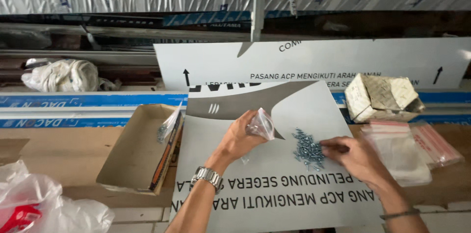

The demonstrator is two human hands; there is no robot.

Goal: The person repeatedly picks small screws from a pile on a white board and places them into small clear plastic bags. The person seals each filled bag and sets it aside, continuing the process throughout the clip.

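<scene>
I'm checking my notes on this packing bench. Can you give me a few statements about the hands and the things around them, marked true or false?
1. The left hand holds a small clear bag. True.
2. The right hand grips a screwdriver. False: it touches a pile of screws.
3. The screws lie on a grey panel. True.
4. The cardboard box stands right of the panel. False: it is left.
</scene>
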